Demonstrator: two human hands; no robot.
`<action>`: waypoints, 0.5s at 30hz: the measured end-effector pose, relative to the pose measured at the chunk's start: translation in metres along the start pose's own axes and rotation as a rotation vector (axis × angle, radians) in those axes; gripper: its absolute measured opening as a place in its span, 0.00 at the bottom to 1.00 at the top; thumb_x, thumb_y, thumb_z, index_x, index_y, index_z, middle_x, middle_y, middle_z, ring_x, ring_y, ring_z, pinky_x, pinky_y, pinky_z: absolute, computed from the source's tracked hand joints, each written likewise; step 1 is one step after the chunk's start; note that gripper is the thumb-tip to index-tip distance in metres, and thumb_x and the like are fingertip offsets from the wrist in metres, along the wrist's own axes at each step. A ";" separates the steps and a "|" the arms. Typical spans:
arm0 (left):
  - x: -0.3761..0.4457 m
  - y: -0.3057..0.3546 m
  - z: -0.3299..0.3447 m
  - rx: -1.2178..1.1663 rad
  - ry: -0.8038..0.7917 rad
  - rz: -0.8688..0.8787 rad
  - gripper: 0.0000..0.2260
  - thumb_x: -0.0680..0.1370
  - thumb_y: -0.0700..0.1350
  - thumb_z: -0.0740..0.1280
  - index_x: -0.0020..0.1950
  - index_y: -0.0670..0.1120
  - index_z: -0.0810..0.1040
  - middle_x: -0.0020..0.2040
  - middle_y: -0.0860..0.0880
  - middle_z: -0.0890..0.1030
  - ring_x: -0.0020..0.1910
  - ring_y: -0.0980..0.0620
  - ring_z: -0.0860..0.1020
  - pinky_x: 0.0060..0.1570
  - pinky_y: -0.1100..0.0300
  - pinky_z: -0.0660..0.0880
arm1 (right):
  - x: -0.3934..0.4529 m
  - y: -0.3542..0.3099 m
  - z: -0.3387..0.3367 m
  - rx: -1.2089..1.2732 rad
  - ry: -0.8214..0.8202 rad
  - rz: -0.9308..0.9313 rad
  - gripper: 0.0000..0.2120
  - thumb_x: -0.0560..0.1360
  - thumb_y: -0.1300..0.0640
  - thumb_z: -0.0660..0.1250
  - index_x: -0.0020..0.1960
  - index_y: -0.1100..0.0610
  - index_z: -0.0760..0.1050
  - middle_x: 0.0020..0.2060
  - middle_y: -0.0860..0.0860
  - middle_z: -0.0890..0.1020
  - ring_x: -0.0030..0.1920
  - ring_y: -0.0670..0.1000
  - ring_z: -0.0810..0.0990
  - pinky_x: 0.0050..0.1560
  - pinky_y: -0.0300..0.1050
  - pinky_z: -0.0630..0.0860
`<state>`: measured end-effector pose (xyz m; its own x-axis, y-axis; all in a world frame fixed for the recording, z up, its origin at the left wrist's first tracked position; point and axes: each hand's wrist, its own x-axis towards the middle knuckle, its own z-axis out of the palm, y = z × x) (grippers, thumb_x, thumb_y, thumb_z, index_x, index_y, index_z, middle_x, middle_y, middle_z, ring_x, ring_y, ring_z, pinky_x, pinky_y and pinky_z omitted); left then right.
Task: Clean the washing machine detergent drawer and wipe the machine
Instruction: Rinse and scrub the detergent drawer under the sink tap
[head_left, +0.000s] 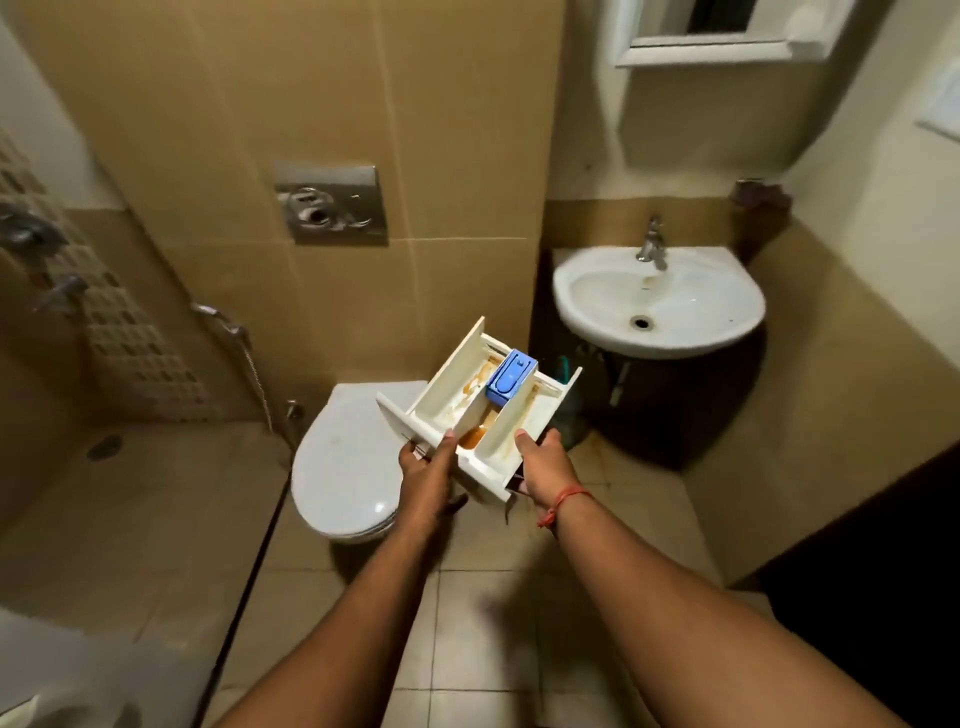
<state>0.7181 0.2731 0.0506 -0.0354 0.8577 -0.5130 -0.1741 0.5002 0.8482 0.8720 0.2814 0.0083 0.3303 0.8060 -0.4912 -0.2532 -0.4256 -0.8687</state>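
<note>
Stained white plastic drawer (467, 410), glossy ceramic sink (660, 306) and toilet (343, 467), chrome tap (652, 244).

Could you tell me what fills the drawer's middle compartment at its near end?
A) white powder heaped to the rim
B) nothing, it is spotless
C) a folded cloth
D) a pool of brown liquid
D: brown liquid pools at the near end of the drawer, between the thumbs of the left hand and right hand.
</note>
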 end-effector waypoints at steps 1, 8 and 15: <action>-0.001 0.002 0.025 0.005 -0.024 0.005 0.28 0.77 0.54 0.68 0.73 0.54 0.60 0.60 0.48 0.77 0.56 0.46 0.79 0.38 0.54 0.80 | 0.004 -0.010 -0.017 0.022 0.022 -0.001 0.08 0.79 0.51 0.64 0.56 0.49 0.67 0.58 0.55 0.80 0.56 0.58 0.82 0.57 0.64 0.78; 0.025 0.018 0.152 0.076 -0.146 0.071 0.20 0.78 0.49 0.69 0.68 0.52 0.68 0.53 0.52 0.79 0.50 0.51 0.81 0.48 0.45 0.82 | 0.039 -0.062 -0.114 0.241 0.090 0.013 0.12 0.82 0.54 0.61 0.64 0.54 0.66 0.57 0.53 0.80 0.55 0.55 0.82 0.58 0.64 0.78; 0.088 0.034 0.252 0.140 -0.271 0.093 0.14 0.79 0.49 0.66 0.64 0.51 0.73 0.54 0.49 0.83 0.51 0.47 0.83 0.34 0.56 0.79 | 0.101 -0.104 -0.185 0.219 0.148 0.014 0.27 0.82 0.51 0.62 0.76 0.55 0.57 0.72 0.58 0.69 0.71 0.63 0.68 0.59 0.55 0.77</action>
<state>0.9575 0.3961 0.0674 0.2217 0.8919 -0.3941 -0.0452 0.4132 0.9095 1.0995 0.3310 0.0372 0.4505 0.7250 -0.5210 -0.4439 -0.3244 -0.8353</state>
